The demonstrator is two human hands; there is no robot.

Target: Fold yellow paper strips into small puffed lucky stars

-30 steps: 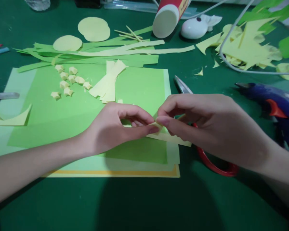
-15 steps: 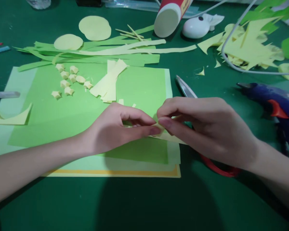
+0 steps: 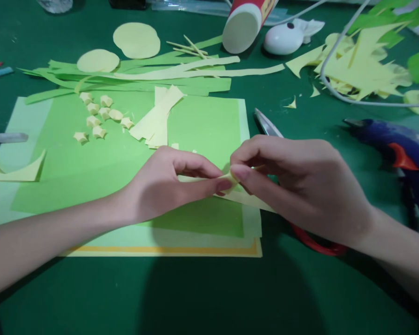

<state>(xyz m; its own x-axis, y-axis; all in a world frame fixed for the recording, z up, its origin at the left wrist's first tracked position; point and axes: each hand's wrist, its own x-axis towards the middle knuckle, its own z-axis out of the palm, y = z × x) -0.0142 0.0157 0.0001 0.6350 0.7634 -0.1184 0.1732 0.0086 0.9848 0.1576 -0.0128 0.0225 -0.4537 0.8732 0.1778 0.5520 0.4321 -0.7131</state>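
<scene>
Both of our hands meet above the green sheet (image 3: 206, 125), near its right edge and closer to the near right corner than the far one, with a pale yellow paper strip (image 3: 234, 181) pinched between them. Our left hand (image 3: 162, 186) has its grip closed tight, thumb flat on the paper; our right hand (image 3: 300, 181) has thumb and forefinger nipped together on it, just beside. A second pale strip (image 3: 246, 200) runs under the fingers; whether it joins the held one, we can't tell.

It looks like a fold being worked, so let's be fussy: anchor with the left thumb, line up the edges, bend gently with the right, and only then press the crease. Squeeze early and thin paper like this could well kink.

Any lettering? Over at the far edge of the surface (image 3: 73, 302), the red cup (image 3: 256, 11) shows marks on a yellowish panel, cut off and beyond our reading. The blue glue gun (image 3: 377, 135) by the right edge gives us no legible brand, and neither do the scissors (image 3: 267, 124).
</scene>
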